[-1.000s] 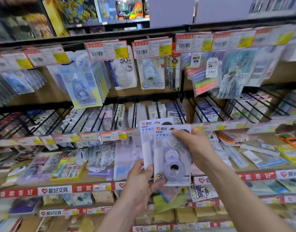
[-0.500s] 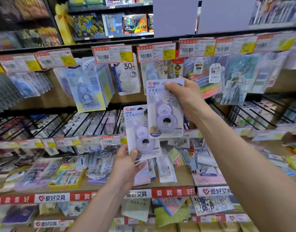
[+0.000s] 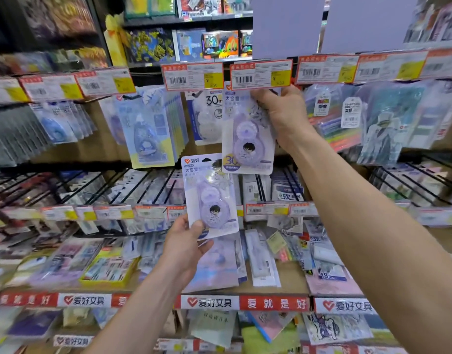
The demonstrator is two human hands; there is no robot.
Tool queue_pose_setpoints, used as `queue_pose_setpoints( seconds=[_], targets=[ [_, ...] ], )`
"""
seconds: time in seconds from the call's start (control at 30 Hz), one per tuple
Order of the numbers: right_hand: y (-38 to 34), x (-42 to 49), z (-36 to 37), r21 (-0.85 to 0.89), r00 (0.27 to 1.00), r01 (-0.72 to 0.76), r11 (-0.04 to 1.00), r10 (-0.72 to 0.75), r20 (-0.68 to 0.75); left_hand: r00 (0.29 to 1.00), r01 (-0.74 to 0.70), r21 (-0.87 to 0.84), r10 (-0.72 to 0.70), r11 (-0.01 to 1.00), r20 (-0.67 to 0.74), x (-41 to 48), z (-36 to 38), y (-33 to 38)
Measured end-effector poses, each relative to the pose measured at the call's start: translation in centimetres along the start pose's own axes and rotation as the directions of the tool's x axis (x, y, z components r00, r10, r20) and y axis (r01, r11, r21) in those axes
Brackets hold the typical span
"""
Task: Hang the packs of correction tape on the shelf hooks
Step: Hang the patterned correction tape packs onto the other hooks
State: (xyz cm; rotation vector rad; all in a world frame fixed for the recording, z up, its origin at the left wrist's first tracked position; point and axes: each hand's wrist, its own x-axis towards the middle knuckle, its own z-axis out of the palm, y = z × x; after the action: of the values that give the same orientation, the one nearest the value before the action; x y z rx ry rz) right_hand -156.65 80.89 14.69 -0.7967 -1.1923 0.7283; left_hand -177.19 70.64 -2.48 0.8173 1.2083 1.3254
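Nearest me, my left grip (image 3: 184, 251) pinches the bottom edge of the lower correction tape pack (image 3: 209, 195), thumb on its front. It looks light, a stiff card under a slick plastic blister, so I judge the card edges the safest hold. Further out, my right grip (image 3: 283, 116) is curled round the top right corner of the upper correction tape pack (image 3: 245, 139), just under a price tag (image 3: 262, 74) that hides the shelf hook, so I'd keep my fingers off the hang hole.
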Motion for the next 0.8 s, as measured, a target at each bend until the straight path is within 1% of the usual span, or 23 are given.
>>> queue_pose_setpoints(
  seconds=[0.23,0.3,0.37,0.43,0.5,0.63,0.73,0.8],
  targets=[
    [0.2,0.9,-1.4,0.004,1.000,-0.017,1.000,0.017,-0.009,0.999,-0.001,0.009,0.001,1.000,0.052,0.2,0.2,0.1],
    [0.5,1.3,-1.4,-0.061,1.000,-0.014,0.998,0.012,-0.029,0.998,0.009,0.022,-0.011,1.000,0.060,0.3,0.2,-0.1],
    [0.8,2.2,-1.1,-0.176,0.995,-0.007,0.984,-0.011,-0.101,0.998,0.012,0.038,-0.015,0.999,0.060,0.4,0.1,-0.1],
    [0.9,2.9,-0.5,-0.304,0.983,-0.028,0.952,-0.029,-0.182,0.998,0.015,0.041,-0.017,0.999,0.062,0.5,0.1,-0.3],
    [1.2,3.7,-0.2,-0.407,0.972,-0.051,0.912,-0.047,-0.229,0.998,0.014,0.031,-0.016,0.999,0.060,0.5,-0.1,-0.4],
    [2.3,5.2,0.4,-0.457,0.962,-0.050,0.888,-0.080,-0.260,0.999,0.013,-0.019,-0.012,1.000,0.046,0.5,-0.7,-0.5],
    [2.9,5.9,0.3,-0.513,0.955,-0.111,0.851,-0.051,-0.291,0.998,0.010,-0.027,-0.008,1.000,0.060,0.5,-0.9,-0.4],
    [3.4,6.4,0.1,-0.519,0.952,-0.133,0.844,-0.036,-0.303,0.997,0.009,-0.032,-0.007,0.999,0.071,0.6,-0.9,-0.4]
  ],
)
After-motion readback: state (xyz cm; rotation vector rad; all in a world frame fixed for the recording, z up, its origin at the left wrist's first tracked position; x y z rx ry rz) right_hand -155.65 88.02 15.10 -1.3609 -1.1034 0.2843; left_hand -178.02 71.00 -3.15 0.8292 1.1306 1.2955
